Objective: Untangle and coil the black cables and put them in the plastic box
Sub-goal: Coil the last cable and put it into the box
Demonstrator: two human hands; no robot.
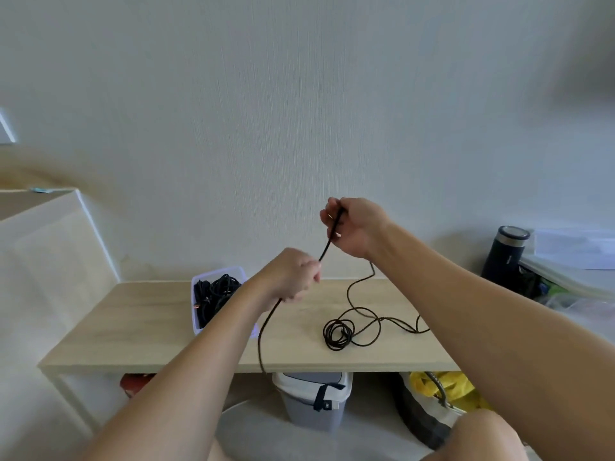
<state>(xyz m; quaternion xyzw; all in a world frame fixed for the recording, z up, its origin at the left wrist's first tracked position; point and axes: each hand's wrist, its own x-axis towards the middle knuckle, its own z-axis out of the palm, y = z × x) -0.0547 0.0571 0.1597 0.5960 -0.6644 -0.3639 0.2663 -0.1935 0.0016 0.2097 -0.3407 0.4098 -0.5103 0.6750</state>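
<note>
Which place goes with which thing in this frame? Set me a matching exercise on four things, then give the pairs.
Things:
1. black cable
2. plastic box
3. dark flask
4. grey bin

Places:
A. under the table
B. far right, near the wall
C. held between left hand and right hand
D. on the table's left part, holding coiled cables

Pairs: 1-C; 2-D; 3-B; 4-A

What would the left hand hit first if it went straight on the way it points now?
Probably the right hand. The left hand points up and to the right in the picture, along the black cable stretched between them. Depth is unclear from one view.
</note>
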